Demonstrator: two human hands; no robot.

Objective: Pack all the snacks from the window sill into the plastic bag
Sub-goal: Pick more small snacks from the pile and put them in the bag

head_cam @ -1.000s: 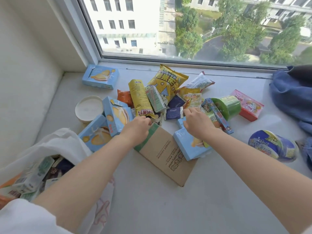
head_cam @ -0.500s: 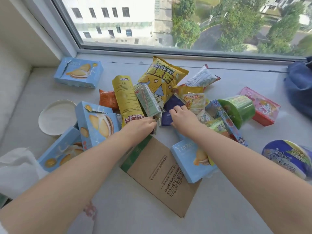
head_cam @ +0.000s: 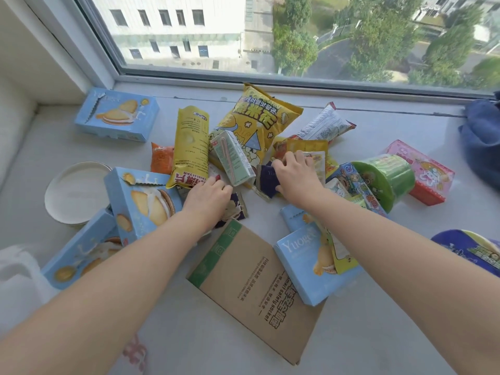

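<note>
The dark purple snack packet (head_cam: 266, 181) lies at the middle of the heap on the window sill (head_cam: 351, 334), and the right hand (head_cam: 296, 177) sits directly on it: fingers curled over its right half, thumb side at its near edge, so the packet juts leftward out of the grip, its long axis running roughly left to right across the sill. The hand looks closed on it, though how firm the pinch is cannot be told. Just to its left, a second small dark packet (head_cam: 235, 209) pokes out from under the left hand (head_cam: 207, 197), whose fingers bend down over the pile beside the foot of the tall yellow chip bag (head_cam: 190, 147); whether that hand has hold of anything is hidden by its own knuckles. Between the two hands lies the pale green drink carton (head_cam: 234, 159) with its straw, leaning on the big yellow popcorn bag (head_cam: 255, 123). The plastic bag (head_cam: 19, 282) shows only as a white fold at the lower left edge, well apart from both packets and on the left arm's side. By my judgement the coming move is a lift and a carry down-left, across the blue biscuit boxes (head_cam: 140, 204); the left hand is the nearer to the bag, the right must cross over the brown cardboard box (head_cam: 257, 288)
</note>
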